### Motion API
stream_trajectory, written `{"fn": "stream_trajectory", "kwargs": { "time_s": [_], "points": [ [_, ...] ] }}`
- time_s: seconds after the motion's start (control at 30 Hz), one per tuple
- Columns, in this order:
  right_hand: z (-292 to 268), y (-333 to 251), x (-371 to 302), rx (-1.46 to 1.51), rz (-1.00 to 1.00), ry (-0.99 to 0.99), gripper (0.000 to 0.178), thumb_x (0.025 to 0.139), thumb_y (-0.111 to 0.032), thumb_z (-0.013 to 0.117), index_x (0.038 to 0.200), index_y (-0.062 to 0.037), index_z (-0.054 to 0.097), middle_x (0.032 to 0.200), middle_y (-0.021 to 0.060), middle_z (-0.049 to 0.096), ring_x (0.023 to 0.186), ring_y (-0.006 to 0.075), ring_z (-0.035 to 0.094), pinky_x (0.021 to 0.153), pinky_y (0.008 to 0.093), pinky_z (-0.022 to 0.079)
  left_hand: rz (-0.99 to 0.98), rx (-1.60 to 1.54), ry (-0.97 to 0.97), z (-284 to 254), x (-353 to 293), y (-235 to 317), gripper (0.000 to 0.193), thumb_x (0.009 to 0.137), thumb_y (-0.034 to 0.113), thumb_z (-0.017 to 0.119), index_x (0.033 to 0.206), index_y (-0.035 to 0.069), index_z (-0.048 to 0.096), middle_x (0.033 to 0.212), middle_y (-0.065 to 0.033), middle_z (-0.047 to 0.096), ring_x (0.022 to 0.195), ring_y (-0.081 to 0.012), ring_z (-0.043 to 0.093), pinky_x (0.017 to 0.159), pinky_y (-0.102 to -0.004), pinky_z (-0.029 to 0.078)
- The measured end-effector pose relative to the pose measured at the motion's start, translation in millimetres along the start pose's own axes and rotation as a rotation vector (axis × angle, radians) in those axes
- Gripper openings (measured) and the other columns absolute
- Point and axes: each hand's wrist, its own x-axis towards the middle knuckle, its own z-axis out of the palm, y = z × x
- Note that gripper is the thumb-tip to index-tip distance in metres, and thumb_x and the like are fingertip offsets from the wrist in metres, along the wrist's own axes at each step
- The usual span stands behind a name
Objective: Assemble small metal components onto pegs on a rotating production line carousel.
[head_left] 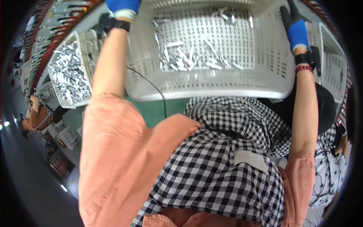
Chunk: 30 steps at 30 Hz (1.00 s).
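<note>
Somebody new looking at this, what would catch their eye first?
Probably the big pale basket at the top centre, with shiny silvery pieces scattered over its floor. The blue-gloved left hand and blue-gloved right hand stand out at its two sides. Below, a black-and-white checked apron fills much of the lower middle.

Glossy metal strips (182,60); smooth plastic basket (211,92).
</note>
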Motion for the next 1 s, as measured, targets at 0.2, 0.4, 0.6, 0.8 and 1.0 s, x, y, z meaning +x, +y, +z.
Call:
{"fn": "stream_trajectory", "kwargs": {
  "time_s": [0.2, 0.4, 0.6, 0.8, 1.0],
  "points": [
    [25.4, 19.3, 1.9, 0.098, -0.209, 0.080, 0.056, 0.107, -0.031, 0.058, 0.162, -0.0286, 0.047, 0.108, 0.0302, 0.073, 0.084, 0.0480, 0.071, 0.074, 0.0523, 0.055, -0.371, -0.366, -0.168, 21.1, -3.4, -11.5, 0.056, 0.105, 0.057, 0.047, 0.107, 0.013, 0.080, 0.104, -0.0268, 0.074, 0.101, -0.0516, 0.068, 0.088, -0.0542, 0.056],
    [18.8, 5.9, 5.0, 0.165, -0.208, 0.048, 0.060, 0.106, -0.023, 0.059, 0.163, -0.0229, 0.044, 0.126, 0.0294, 0.072, 0.109, 0.0487, 0.072, 0.086, 0.0515, 0.059, -0.587, -0.470, -0.217, 22.8, 6.4, -9.7, 0.058, 0.103, 0.060, 0.048, 0.112, 0.012, 0.080, 0.112, -0.0262, 0.074, 0.109, -0.0522, 0.067, 0.095, -0.0546, 0.055],
    [-4.1, 13.6, -3.3, -0.010, -0.112, 0.072, 0.058, 0.107, -0.028, 0.059, 0.163, -0.0225, 0.045, 0.109, 0.0334, 0.071, 0.091, 0.0550, 0.070, 0.071, 0.0598, 0.053, -0.443, -0.382, -0.073, 18.1, 12.4, 8.0, 0.047, 0.104, 0.052, 0.054, 0.107, 0.015, 0.082, 0.100, -0.0226, 0.076, 0.094, -0.0475, 0.072, 0.083, -0.0546, 0.057],
    [-10.0, -144.5, -17.6, 0.086, -0.581, 0.103, 0.031, 0.095, -0.012, 0.068, 0.125, -0.0045, 0.075, 0.118, 0.0243, 0.075, 0.109, 0.0417, 0.072, 0.096, 0.0498, 0.056, -0.409, -0.219, -0.131, -9.4, -17.2, -14.7, 0.039, 0.104, 0.042, 0.058, 0.097, 0.011, 0.081, 0.092, -0.0206, 0.076, 0.087, -0.0452, 0.073, 0.080, -0.0528, 0.058],
    [-44.0, -270.9, -36.7, 0.658, 0.025, -0.821, 0.055, 0.108, -0.051, 0.058, 0.094, -0.0034, 0.081, 0.067, 0.0074, 0.071, 0.062, 0.0135, 0.069, 0.061, 0.0289, 0.053, -0.144, -0.438, -0.105, -55.4, 37.2, 120.6, 0.033, 0.098, 0.038, 0.064, 0.089, 0.010, 0.080, 0.081, -0.0185, 0.073, 0.076, -0.0438, 0.071, 0.072, -0.0511, 0.057]
  ]
}}
